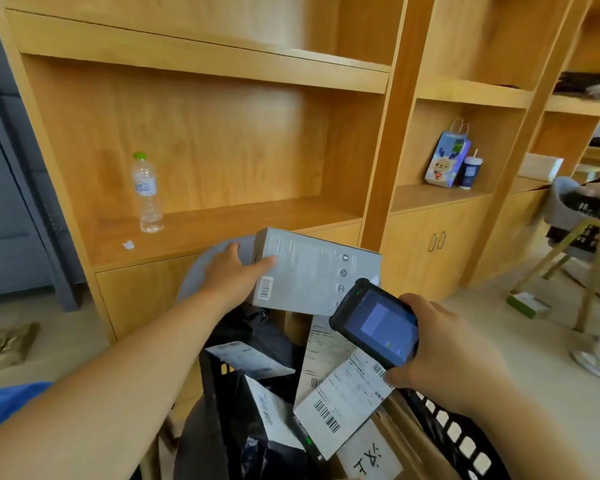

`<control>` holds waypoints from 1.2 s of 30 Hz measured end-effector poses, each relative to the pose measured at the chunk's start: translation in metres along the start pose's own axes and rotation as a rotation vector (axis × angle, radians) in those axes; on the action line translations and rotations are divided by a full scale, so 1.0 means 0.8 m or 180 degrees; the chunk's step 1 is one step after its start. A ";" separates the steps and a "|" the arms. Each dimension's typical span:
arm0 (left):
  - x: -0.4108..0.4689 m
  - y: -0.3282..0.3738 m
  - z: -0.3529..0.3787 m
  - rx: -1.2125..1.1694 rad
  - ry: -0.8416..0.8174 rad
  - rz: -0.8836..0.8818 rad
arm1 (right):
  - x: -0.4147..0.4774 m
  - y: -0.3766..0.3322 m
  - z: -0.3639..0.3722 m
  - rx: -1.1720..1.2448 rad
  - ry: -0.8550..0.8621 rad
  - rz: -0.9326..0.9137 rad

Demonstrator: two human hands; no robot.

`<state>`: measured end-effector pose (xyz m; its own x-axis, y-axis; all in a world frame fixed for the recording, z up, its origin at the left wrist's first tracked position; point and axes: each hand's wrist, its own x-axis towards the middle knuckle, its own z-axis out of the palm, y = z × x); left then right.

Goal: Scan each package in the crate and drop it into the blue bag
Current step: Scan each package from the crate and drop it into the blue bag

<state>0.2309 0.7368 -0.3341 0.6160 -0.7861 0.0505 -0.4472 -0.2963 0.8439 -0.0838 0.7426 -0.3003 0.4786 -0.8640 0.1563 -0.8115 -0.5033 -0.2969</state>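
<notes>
My left hand (234,271) grips the left end of a grey box (312,271) and holds it up above the black crate (444,424); a barcode label shows near my thumb. My right hand (440,348) holds a black handheld scanner (378,323), screen lit, just below the box's right corner. Inside the crate lie several packages: white labelled parcels (340,403), black poly bags (257,330) and a cardboard box (374,459). A strip of the blue bag (4,403) shows at the lower left edge.
Wooden shelving fills the background, with a water bottle (147,194) on the left shelf and a paper gift bag (445,161) with a cup on the right one. A grey chair back (205,268) stands behind the crate. A wooden stool (582,258) stands at right.
</notes>
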 end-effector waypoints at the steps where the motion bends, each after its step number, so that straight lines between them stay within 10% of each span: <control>1: 0.011 -0.001 0.003 -0.0242 -0.0150 -0.0081 | 0.005 0.003 0.002 -0.0002 -0.0009 0.0002; 6: 0.033 -0.008 0.017 -0.0869 -0.0958 -0.0079 | 0.015 0.011 0.013 -0.0098 -0.0005 0.0004; 11: 0.013 0.005 0.013 -0.0828 -0.0660 0.0240 | 0.003 0.016 0.012 -0.0113 0.0037 0.0065; 21: -0.170 0.040 -0.037 0.1262 0.0621 0.2836 | -0.094 0.029 -0.021 0.0521 0.0764 0.0466; 30: -0.296 -0.032 -0.049 0.1810 -0.0477 0.3026 | -0.186 0.016 -0.008 0.0781 0.0649 0.0537; 36: -0.331 -0.039 -0.055 0.0685 -0.0835 0.2017 | -0.212 0.003 0.004 0.0622 0.0472 0.0572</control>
<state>0.1099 0.9782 -0.3502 0.0315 -0.9388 0.3430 -0.8018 0.1812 0.5695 -0.1661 0.8879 -0.3308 0.2673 -0.9390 0.2164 -0.7920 -0.3420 -0.5057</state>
